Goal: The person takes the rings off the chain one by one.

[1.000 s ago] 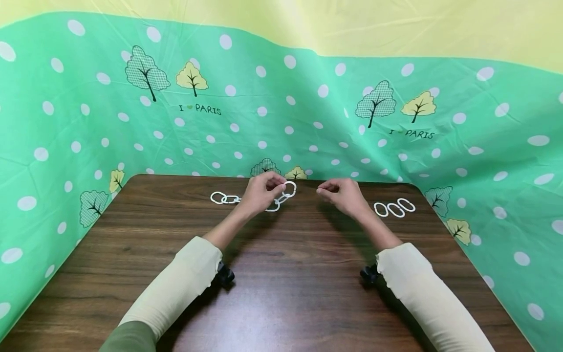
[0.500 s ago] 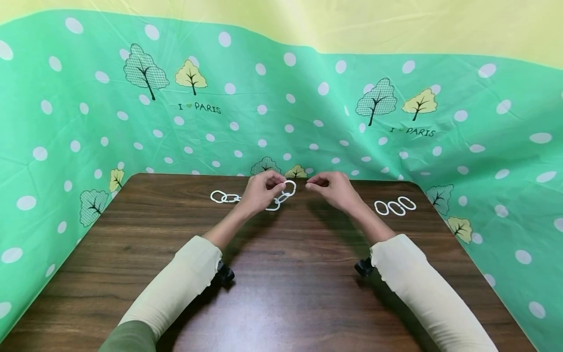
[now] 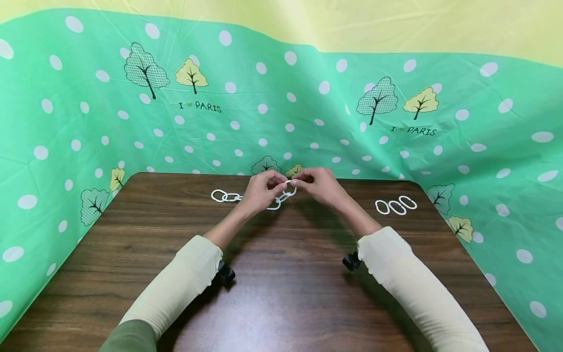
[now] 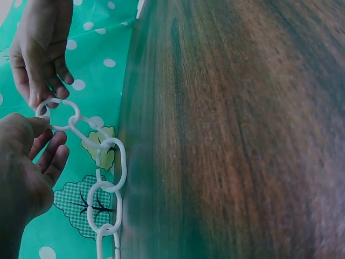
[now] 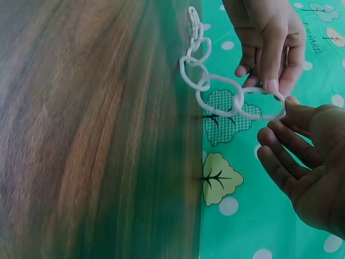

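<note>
Pinched at end link (image 4: pixel 59 100) by left fingers (image 5: pixel 274 58) and right fingers (image 5: pixel 303 114): white chain (image 4: pixel 124 162) of interlocked ovals, trailing leftward onto worktop (image 3: pixel 281 274).

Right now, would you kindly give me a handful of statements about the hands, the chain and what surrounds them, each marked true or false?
1. The left hand and the right hand both pinch the end link of the oval-link chain. True.
2. The chain is black. False: its links are white.
3. Three oval links lie on the wood-grain table, to the right of the right hand. True.
4. Everything behind the table is plain red. False: the cloth backdrop is green with white dots and a yellow upper part.
5. Trees are printed on the cloth backdrop. True.
6. The two hands are at opposite ends of the table. False: their fingertips are close together.
</note>
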Demonstrator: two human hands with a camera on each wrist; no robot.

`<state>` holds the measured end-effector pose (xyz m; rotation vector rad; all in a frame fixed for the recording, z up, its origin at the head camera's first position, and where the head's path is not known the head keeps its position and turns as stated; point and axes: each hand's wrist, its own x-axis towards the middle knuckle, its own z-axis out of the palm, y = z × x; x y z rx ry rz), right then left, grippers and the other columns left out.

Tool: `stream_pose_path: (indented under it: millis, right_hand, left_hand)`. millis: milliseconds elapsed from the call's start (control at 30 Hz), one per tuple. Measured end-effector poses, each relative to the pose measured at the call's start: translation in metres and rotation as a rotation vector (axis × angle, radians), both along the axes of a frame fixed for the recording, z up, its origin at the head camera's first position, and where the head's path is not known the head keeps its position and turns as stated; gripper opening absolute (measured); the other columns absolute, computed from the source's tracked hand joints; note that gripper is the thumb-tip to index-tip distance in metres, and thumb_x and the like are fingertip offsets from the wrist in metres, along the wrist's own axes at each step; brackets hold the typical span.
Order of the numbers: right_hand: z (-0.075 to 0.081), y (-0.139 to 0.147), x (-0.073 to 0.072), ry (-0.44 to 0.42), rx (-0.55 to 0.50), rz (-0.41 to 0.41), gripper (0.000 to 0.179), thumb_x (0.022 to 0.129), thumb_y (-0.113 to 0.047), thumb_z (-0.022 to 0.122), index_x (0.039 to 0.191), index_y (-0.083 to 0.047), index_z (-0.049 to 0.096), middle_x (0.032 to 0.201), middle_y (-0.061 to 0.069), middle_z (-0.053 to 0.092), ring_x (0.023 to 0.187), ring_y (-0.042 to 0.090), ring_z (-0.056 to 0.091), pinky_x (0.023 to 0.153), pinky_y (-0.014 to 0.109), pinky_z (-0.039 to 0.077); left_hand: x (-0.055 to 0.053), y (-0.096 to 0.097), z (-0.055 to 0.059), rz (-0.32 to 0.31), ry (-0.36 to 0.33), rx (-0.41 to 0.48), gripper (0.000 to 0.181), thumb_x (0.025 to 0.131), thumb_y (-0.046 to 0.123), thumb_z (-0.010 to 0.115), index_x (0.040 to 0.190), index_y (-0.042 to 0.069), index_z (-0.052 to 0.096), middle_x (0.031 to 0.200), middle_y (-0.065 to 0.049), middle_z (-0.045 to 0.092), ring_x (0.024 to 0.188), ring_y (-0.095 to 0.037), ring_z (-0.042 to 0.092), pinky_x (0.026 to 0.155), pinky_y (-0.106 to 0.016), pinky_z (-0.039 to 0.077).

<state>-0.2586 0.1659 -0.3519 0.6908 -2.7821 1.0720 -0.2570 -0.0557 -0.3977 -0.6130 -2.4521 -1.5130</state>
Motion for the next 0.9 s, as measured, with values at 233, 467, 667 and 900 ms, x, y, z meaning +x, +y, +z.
stream_pose_path:
  millis: [233,467,667,900]
  right_hand:
    - [0.0022,-0.0075,-0.0012,-0.011,0.021,0.018,0.019,0.108,-0.022,0.080,0.118,-0.007,0.086,0.108,0.011,0.086,0.096,0.026,0.076,0.082,0.034,0.059]
    - [0.0035,-0.0103,-0.0004,-0.004,0.035,0.011,0.018,0.108,-0.020,0.080,0.116,-0.006,0.086,0.108,0.012,0.086,0.094,0.024,0.075,0.079,0.033,0.058]
    - [0.0035,-0.0102,-0.0003,0.005,0.036,0.009,0.017,0.108,-0.021,0.080,0.114,-0.007,0.087,0.107,0.011,0.085,0.092,0.023,0.076,0.078,0.032,0.058]
    - [0.0018,-0.0069,-0.0003,0.012,0.017,-0.017,0.015,0.108,-0.021,0.079,0.111,-0.009,0.087,0.104,0.009,0.086,0.093,0.023,0.075,0.081,0.035,0.058]
  left_hand:
    - [-0.0007,0.0001,-0.0004,-0.009,0.000,0.009,0.009,0.107,0.012,0.079,0.114,0.006,0.081,0.106,-0.012,0.083,0.093,-0.021,0.077,0.080,-0.026,0.058]
    - [-0.0012,-0.0008,-0.0031,-0.008,-0.007,0.018,0.011,0.107,0.013,0.079,0.116,0.006,0.081,0.107,-0.012,0.084,0.095,-0.022,0.077,0.082,-0.027,0.058]
    - [-0.0007,-0.0028,-0.0047,-0.001,-0.028,0.008,0.015,0.108,0.017,0.079,0.118,0.007,0.080,0.109,-0.011,0.083,0.097,-0.022,0.076,0.085,-0.030,0.059]
    - [0.0012,-0.0059,-0.0062,0.009,-0.088,-0.031,0.035,0.099,0.029,0.091,0.121,0.006,0.078,0.113,-0.011,0.082,0.103,-0.026,0.078,0.095,-0.041,0.063]
